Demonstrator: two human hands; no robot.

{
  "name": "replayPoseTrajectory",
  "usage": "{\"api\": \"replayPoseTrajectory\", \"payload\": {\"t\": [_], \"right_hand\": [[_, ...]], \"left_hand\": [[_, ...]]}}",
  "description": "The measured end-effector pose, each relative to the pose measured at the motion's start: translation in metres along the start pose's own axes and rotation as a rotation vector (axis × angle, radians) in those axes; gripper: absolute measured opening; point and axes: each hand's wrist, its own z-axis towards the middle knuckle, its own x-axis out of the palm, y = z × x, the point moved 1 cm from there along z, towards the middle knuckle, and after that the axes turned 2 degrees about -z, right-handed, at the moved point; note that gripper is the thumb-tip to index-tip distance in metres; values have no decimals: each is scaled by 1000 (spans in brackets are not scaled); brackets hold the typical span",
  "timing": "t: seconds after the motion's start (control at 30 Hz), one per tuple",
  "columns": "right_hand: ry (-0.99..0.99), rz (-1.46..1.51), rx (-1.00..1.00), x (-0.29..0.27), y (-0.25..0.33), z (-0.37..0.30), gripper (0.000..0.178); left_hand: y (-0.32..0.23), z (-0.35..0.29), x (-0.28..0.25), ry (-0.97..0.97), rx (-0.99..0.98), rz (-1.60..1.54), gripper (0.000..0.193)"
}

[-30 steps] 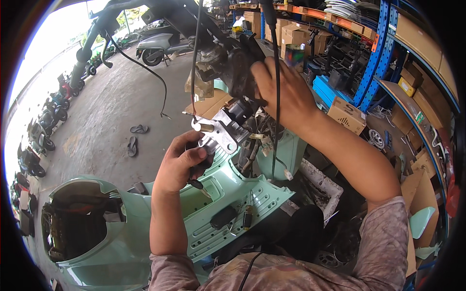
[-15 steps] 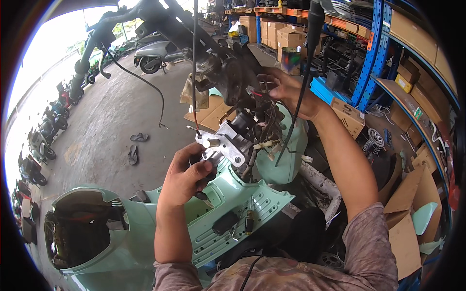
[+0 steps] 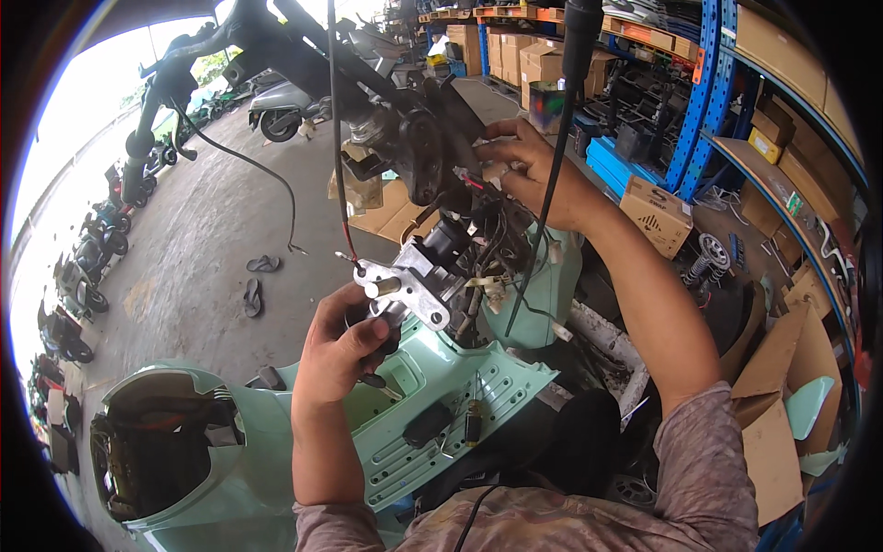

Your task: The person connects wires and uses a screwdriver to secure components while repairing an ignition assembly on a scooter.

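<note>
A grey floor (image 3: 202,239) lies at 10 o'clock, with blue shelf posts (image 3: 713,101) at 2. In the middle, the left hand (image 3: 336,348) wraps round a silver metal part (image 3: 414,296). A hard pull could rip the messy wires (image 3: 494,247) close beside it. The part's long side runs from 7 to 1 o'clock, black end (image 3: 445,241) toward 1. I can't tell whether the right hand (image 3: 544,187), at 1, pinches a wire.

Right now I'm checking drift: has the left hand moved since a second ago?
Yes: in view, the left hand moved down, toward the green footboard.
</note>
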Motion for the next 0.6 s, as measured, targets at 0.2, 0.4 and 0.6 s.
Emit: {"api": "replayPoseTrajectory", "payload": {"t": [0.2,0.4,0.6], "right_hand": [[236,-8,-22,-2,-12,3,44],[112,-271,-152,-7,4,7,38],[-57,-432,-222,-22,4,5,29]], "left_hand": [[-4,4,1,68,-4,-24,51],[-3,3,2,7,-8,-34,50],[-5,-3,6,-82,27,70,46]]}}
